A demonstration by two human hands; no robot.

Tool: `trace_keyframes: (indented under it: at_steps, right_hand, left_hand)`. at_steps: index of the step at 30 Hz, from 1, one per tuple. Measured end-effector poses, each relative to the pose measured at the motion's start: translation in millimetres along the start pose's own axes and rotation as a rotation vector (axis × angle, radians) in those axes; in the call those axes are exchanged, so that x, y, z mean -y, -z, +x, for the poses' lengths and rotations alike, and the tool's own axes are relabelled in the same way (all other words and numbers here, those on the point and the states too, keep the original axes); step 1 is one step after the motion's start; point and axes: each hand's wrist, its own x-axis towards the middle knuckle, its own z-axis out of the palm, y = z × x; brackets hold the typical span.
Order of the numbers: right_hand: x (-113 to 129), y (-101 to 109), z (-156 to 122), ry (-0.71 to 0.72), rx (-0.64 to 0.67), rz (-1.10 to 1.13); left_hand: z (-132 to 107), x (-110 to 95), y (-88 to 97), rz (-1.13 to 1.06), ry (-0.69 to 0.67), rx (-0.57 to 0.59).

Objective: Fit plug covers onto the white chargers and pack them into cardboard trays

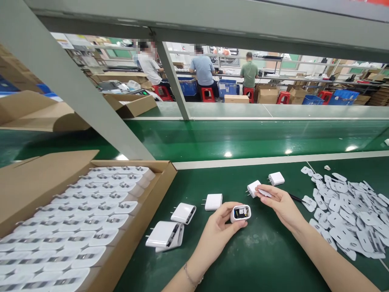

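Note:
My left hand grips a white charger housing, its open end turned toward me with circuit parts showing inside. To its right, my right hand pinches a small white end cap between thumb and fingers. A thin black tool shows beside that hand; whether the hand holds it is hidden. Just behind the cap lies a white charger with prongs, and another charger sits farther back. Left of my left hand rest a charger, an open-ended charger and a stacked pair of chargers.
A cardboard box with rows of white chargers fills the left side. Loose white end caps lie heaped at the right. Beyond the green bench run a slanted grey post and a green belt. Several people sit in the background.

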Motion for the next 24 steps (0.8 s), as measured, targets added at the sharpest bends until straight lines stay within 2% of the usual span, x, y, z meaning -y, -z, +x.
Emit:
trace_keyframes:
  at_steps: [5, 12, 15, 19, 22, 24]
  right_hand:
    - [-2.2, -3.0, -3.4, 0.038, 0.015, -0.029]
    - [1.3, -4.1, -8.6, 0.035, 0.144, -0.133]
    - [1.9, -6.3, -9.3, -0.015, 0.163, -0.082]
    - [1.9, -9.8, -9.3, -0.046, 0.122, 0.013]
    - [3.1, -9.7, -12.0, 0.019, 0.120, -0.016]
    - [4.6, -9.6, -16.7, 0.118, 0.164, -0.136]
  left_hand:
    - [0.7, 1.2, 1.0, 0.012, -0.020, 0.019]
    - [1.2, 1.7, 0.2, 0.027, -0.011, 0.031]
    - [2.0, 1.7, 0.3, 0.024, -0.004, 0.016]
    - [2.0, 1.4, 0.7, 0.029, 0.001, 0.008]
    - [0.8, 0.9, -0.7, 0.046, -0.003, 0.022]
    - [-0.5, 0.3, -2.5, 0.061, -0.012, 0.023]
